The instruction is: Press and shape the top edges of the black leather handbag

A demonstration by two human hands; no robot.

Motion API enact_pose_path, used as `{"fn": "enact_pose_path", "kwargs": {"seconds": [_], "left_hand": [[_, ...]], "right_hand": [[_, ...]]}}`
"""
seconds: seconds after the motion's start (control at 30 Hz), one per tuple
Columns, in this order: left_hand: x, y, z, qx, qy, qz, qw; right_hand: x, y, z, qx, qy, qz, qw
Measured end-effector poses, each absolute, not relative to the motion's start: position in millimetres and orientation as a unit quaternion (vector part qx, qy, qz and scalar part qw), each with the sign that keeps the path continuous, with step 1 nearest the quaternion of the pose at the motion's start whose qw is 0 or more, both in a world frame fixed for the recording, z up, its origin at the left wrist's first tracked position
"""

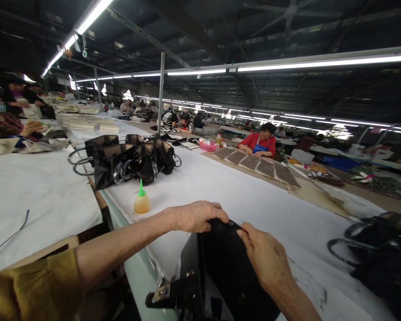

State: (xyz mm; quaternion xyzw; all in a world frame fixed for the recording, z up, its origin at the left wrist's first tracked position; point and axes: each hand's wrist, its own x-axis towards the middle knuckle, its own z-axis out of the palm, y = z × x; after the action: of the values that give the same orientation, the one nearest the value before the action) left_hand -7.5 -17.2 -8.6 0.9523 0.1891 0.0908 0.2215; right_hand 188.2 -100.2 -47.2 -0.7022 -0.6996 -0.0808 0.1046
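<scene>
A black handbag (234, 267) stands in front of me at the table's near edge, with a strap and metal buckle (162, 293) sticking out on its left side. My left hand (202, 216) grips its top edge, fingers curled over the rim. On the right, my right hand (265, 254) pinches the same upper edge between thumb and fingers. The bag's inside and the fingertips beyond the rim are hidden. Beyond my left forearm stands a small squeeze bottle (141, 203) with yellowish liquid and a green pointed nozzle.
Several black bags with ring handles (130, 158) are grouped at the back left; more black bags (384, 254) lie at the right edge. Across the white-covered table (194, 178), a person in red (258, 143) works by brown panels (257, 165). A metal post (161, 93) rises behind.
</scene>
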Motion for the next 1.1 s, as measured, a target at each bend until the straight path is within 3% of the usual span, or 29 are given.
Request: {"fn": "enact_pose_path", "kwargs": {"seconds": [0.27, 0.57, 1.1], "left_hand": [[4.1, -30.6, -6.1, 0.969, 0.199, 0.075, 0.126], [10.5, -37.2, -10.1, 0.961, 0.241, 0.085, 0.105], [-25.7, -25.4, -19.3, 0.854, 0.337, 0.124, 0.376]], "right_hand": [[190.4, -107.8, -49.3, -0.709, -0.691, -0.080, 0.117], [188.1, -107.0, -48.1, -0.728, -0.671, -0.081, 0.112], [197.1, -102.2, -46.6, -0.695, -0.701, -0.029, 0.156]]}}
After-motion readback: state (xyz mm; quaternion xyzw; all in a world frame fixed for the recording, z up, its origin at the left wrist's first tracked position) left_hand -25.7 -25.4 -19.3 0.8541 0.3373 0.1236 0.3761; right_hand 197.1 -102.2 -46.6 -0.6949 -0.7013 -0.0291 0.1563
